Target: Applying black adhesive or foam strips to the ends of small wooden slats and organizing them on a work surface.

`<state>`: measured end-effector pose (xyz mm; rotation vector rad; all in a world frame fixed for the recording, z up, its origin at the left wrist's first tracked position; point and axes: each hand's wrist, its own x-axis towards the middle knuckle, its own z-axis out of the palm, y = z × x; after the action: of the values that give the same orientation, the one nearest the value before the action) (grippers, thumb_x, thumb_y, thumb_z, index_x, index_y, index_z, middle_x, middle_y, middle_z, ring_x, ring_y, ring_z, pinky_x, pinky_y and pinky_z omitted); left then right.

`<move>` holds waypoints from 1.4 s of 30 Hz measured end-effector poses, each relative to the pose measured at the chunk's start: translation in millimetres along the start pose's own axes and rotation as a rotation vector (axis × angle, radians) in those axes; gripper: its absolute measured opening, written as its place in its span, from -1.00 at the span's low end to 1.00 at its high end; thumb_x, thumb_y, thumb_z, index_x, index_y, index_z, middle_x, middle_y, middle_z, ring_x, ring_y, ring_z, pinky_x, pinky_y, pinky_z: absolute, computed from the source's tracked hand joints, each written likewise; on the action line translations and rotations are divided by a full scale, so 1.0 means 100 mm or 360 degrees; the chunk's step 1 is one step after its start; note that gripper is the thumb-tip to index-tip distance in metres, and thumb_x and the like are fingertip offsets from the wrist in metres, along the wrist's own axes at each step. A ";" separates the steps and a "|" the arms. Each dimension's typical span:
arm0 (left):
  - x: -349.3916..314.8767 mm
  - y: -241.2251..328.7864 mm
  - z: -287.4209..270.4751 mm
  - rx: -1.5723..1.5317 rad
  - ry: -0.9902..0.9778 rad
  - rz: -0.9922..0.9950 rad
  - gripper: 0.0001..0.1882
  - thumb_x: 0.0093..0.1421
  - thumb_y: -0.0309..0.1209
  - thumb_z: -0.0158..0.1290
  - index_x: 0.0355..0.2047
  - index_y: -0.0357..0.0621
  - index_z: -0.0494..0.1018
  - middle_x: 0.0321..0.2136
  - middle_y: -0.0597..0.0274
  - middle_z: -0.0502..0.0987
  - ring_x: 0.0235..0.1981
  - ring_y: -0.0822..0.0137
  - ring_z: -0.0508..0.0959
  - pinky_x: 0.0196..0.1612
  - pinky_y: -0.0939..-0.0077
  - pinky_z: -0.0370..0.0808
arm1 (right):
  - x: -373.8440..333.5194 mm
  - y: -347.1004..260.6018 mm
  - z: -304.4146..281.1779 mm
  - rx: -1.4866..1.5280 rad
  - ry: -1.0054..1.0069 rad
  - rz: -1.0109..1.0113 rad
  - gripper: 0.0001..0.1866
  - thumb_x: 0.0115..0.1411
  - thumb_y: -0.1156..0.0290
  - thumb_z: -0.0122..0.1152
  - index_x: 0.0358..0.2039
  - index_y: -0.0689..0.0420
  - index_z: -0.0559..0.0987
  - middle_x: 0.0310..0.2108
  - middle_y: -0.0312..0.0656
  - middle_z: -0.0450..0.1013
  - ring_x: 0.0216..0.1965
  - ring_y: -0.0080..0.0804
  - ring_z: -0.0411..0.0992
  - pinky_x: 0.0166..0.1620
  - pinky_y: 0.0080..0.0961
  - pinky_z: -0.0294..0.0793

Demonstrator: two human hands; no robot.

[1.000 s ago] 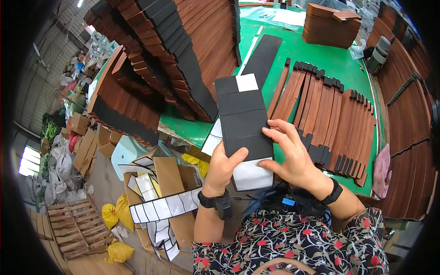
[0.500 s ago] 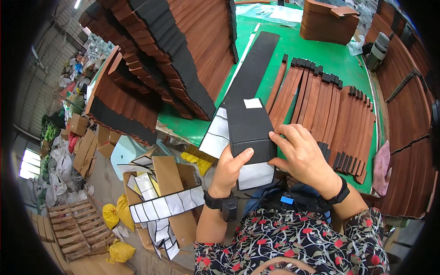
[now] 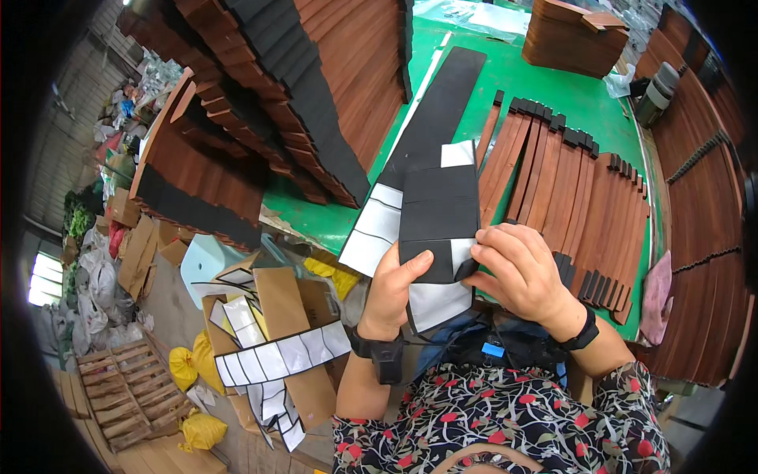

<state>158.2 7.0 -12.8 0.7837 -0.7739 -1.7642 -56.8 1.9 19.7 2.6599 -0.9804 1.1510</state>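
Note:
A black pad sheet (image 3: 439, 197), scored into sections and backed with white, is gripped near its bottom by my left hand (image 3: 391, 291), thumb on top. At its lower right corner my right hand (image 3: 517, 272) pinches a black edge between thumb and fingers. White backing (image 3: 460, 254) shows beside those fingertips. More white backing (image 3: 438, 306) hangs below the black part, and a white-faced strip (image 3: 369, 229) sticks out on the left. Behind the sheet a long black strip (image 3: 442, 103) lies on the green table (image 3: 347, 225).
Rows of brown wooden slats (image 3: 553, 174) with black ends lie on the right of the table. Tall stacks of wooden panels (image 3: 355, 87) stand at the left. A cardboard box (image 3: 288, 304) holding white-and-black strips (image 3: 284, 353) is beside my left arm. A grey bottle (image 3: 657, 93) stands far right.
The lower right corner of the black pad has come up under my right fingers, baring white backing there. A larger white patch shows at the sheet's top. My left hand keeps its hold.

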 end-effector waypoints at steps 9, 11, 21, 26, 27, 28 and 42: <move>0.28 0.08 -0.07 0.0760 0.0271 0.0623 -0.55 0.26 -0.47 0.15 0.11 -0.39 0.35 -0.06 0.16 0.56 -0.06 0.39 0.52 0.05 0.47 0.45 | -0.03 0.08 0.03 0.0270 0.0091 0.0081 -0.51 -0.12 0.55 0.48 -0.14 0.20 0.50 -0.27 -0.17 0.50 -0.20 -0.19 0.50 -0.15 -0.35 0.53; 0.43 0.17 -0.11 0.0910 0.0261 0.0688 -0.53 0.25 -0.48 0.17 0.12 -0.38 0.33 -0.05 0.15 0.55 -0.05 0.39 0.52 0.06 0.47 0.45 | -0.02 0.02 -0.03 0.0664 0.0100 0.0948 -0.49 -0.05 0.59 0.48 -0.06 0.20 0.49 -0.24 -0.18 0.49 -0.18 -0.29 0.49 -0.09 -0.43 0.51; 0.96 0.14 -0.35 0.2726 0.0744 0.1200 -0.42 0.19 -0.39 0.22 0.18 -0.29 0.34 0.04 -0.19 0.49 0.12 -0.15 0.47 0.15 0.14 0.43 | -0.14 0.21 -0.04 0.0644 0.0015 0.1144 -0.41 -0.03 0.56 0.47 0.05 0.23 0.46 -0.18 -0.16 0.45 -0.21 -0.34 0.48 -0.08 -0.43 0.51; 0.62 0.20 0.02 0.1908 -0.0115 0.0982 -0.65 0.22 -0.26 0.22 -0.13 -0.29 0.52 -0.13 -0.03 0.56 -0.11 -0.03 0.57 -0.07 0.25 0.50 | -0.13 0.26 -0.08 0.0301 -0.0052 0.0668 -0.33 -0.16 0.57 0.51 0.05 0.25 0.49 -0.29 -0.10 0.44 -0.29 -0.21 0.46 -0.20 -0.36 0.49; 0.56 0.19 0.08 0.1907 -0.0105 0.0979 -0.65 0.22 -0.26 0.22 -0.13 -0.29 0.52 -0.13 -0.03 0.56 -0.11 -0.03 0.57 -0.07 0.25 0.50 | -0.11 0.25 -0.05 0.0295 -0.0007 0.0600 -0.33 -0.17 0.55 0.52 0.04 0.25 0.51 -0.32 -0.10 0.44 -0.30 -0.19 0.46 -0.25 -0.35 0.50; 0.51 0.17 0.14 0.1717 -0.0249 0.0846 -0.67 0.22 -0.27 0.22 -0.16 -0.29 0.52 -0.20 -0.01 0.57 -0.18 -0.01 0.58 -0.13 0.26 0.51 | -0.10 0.24 -0.03 0.0300 -0.0013 0.0596 -0.33 -0.17 0.55 0.52 0.04 0.25 0.51 -0.32 -0.10 0.44 -0.30 -0.19 0.46 -0.25 -0.35 0.50; 0.18 -0.06 0.23 0.1606 0.0022 0.0413 -0.80 0.35 -0.38 0.05 -0.26 -0.32 0.44 -0.34 0.01 0.62 -0.35 0.28 0.62 -0.27 0.43 0.51 | -0.19 0.33 0.02 -0.0010 -0.0057 0.0637 -0.26 -0.19 0.35 0.58 0.07 0.21 0.53 -0.22 -0.07 0.45 -0.19 -0.11 0.43 -0.16 -0.25 0.48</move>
<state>132.0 -5.2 -7.2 1.2565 -1.7093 -1.0620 -84.8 -14.8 -0.1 2.5561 -1.5720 1.1585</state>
